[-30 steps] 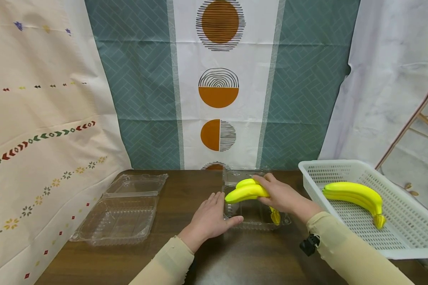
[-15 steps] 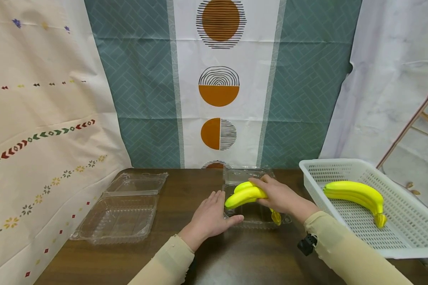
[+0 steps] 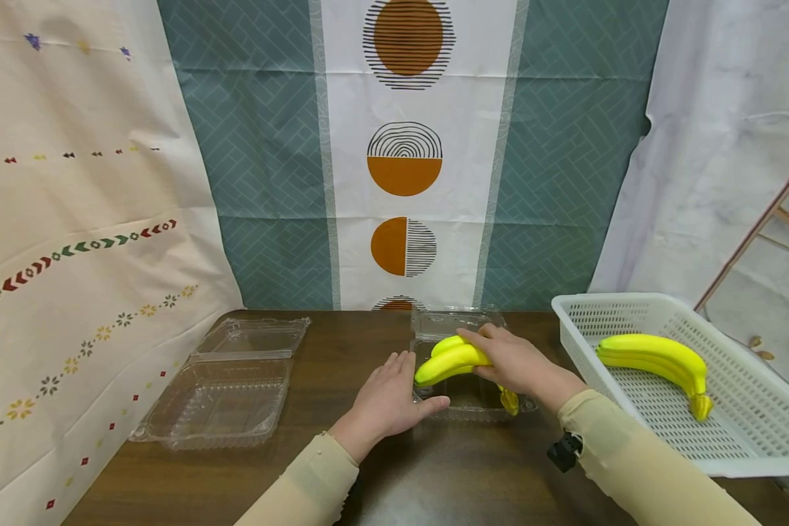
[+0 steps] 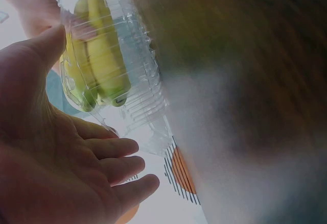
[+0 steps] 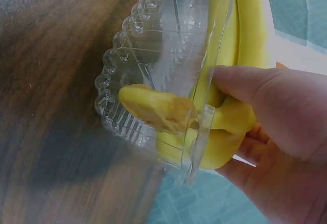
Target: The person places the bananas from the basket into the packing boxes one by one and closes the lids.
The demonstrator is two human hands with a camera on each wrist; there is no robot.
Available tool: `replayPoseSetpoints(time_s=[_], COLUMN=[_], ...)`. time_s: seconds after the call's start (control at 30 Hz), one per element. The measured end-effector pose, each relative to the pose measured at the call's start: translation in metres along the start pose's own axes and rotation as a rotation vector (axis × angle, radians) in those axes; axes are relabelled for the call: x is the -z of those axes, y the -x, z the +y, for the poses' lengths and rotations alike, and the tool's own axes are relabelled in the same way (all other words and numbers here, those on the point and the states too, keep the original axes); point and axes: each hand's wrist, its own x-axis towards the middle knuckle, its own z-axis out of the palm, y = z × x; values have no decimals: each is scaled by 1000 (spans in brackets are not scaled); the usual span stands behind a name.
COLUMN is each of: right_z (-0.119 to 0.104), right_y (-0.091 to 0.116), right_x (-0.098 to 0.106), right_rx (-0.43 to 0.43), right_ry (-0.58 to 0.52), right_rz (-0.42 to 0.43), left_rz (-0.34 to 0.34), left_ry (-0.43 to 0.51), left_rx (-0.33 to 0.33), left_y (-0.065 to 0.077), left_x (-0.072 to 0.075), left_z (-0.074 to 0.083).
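A yellow bunch of bananas (image 3: 456, 361) with greenish tips is gripped from above by my right hand (image 3: 514, 359). It lies partly inside a clear plastic clamshell container (image 3: 463, 415), whose lid stands open at the back. In the right wrist view, the stem (image 5: 153, 106) hangs down inside the container wall while thumb and fingers wrap the fruit. My left hand (image 3: 391, 398) is at the container's left side, fingers straight and thumb spread along the near rim. The left wrist view shows the banana tips (image 4: 104, 89) through the clear wall beside that palm.
A second open clamshell (image 3: 217, 405) rests on the dark wooden table (image 3: 342, 343) at the left. At the right stands a white perforated basket (image 3: 749, 446) with another bunch of bananas (image 3: 657, 358) in it. Patterned cloths hang behind and along the sides.
My right hand has lowered the banana bunch slightly and shifted a little left into the container. The left hand has stayed in place.
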Motion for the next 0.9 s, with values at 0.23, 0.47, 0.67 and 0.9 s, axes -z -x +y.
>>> replayPoseSetpoints(time_s=[0.23, 0.47, 0.67, 0.9], right_z=[-5, -7, -6, -6], right_y=[-1, -2, 0, 2], right_x=[3, 0, -8, -13], right_rx=[-3, 24, 42, 36], right_ry=[43, 85, 61, 33], right_rz=[-9, -7, -16, -8], left_rz=[-2, -14, -10, -2], left_ry=[6, -2, 1, 2], left_rx=[2, 12, 6, -2], left_y=[0, -2, -1, -1], left_x=[0, -2, -2, -2], left_z=[-1, -2, -1, -1])
